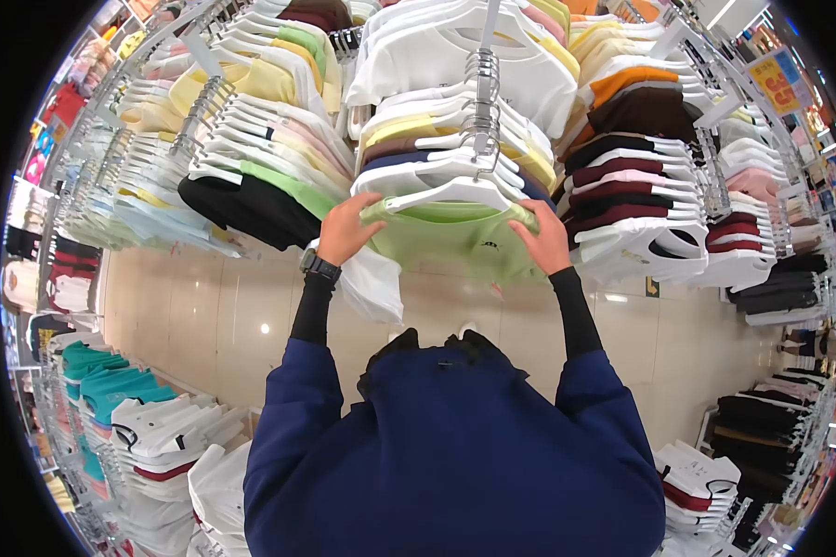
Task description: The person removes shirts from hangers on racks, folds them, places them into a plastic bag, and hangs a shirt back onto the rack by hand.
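A light green T-shirt [437,243] hangs on a white plastic hanger [455,192] at the front end of the middle rack arm. My left hand [346,229] pinches its shoulder on the left, a watch on that wrist. On the other shoulder my right hand [542,239] grips the same shirt, fingers curled over the cloth. A small dark mark shows on its chest, and the lower part is blurred. Right behind it hang white, navy, brown and yellow shirts, their metal hooks [481,111] crowded along the rail. White cloth [373,283] hangs below my left wrist.
To the left, a row of shirts ends in a black one [246,206]. Maroon, black and white shirts [636,246] hang on the right. Behind me stand racks with teal shirts [125,395] and black garments [762,418]. Tiled floor [195,306] lies between the racks.
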A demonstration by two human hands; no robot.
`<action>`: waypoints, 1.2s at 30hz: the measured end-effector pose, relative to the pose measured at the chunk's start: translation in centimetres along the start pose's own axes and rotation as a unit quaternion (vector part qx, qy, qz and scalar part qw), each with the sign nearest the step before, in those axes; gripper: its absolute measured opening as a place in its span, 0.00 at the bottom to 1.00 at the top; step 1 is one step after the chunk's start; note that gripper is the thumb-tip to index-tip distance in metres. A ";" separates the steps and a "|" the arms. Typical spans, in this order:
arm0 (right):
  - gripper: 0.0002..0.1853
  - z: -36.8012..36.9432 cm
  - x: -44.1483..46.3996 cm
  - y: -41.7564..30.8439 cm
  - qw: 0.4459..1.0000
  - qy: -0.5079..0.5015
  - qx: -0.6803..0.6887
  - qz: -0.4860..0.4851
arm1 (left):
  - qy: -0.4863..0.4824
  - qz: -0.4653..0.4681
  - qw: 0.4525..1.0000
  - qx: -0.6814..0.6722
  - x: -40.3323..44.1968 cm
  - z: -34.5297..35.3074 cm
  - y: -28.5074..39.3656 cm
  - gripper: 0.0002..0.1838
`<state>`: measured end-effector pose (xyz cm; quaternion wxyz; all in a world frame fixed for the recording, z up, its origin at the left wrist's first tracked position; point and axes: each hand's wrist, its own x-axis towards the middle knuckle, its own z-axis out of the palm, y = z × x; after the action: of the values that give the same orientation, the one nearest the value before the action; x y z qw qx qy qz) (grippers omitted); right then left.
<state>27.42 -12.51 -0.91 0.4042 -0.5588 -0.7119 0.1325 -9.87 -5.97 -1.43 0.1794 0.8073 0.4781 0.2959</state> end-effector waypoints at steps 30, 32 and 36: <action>0.09 0.2 -13.0 18.4 0.964 0.052 -0.103 0.239 | 0.143 -0.161 0.976 0.040 -4.9 3.7 -4.2 0.25; 0.10 1.1 -13.0 17.9 0.953 0.128 -0.104 0.253 | 0.167 -0.203 0.964 -0.036 -6.3 2.4 -1.8 0.29; 0.05 4.5 -14.3 15.7 0.912 0.244 -0.094 0.318 | 0.265 -0.252 0.888 -0.278 -10.8 1.3 -2.7 0.27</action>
<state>35.69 -18.85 -19.97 0.4473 -0.8058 -0.3853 0.0464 -14.74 -14.13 -7.27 0.3316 0.4679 0.5936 0.5646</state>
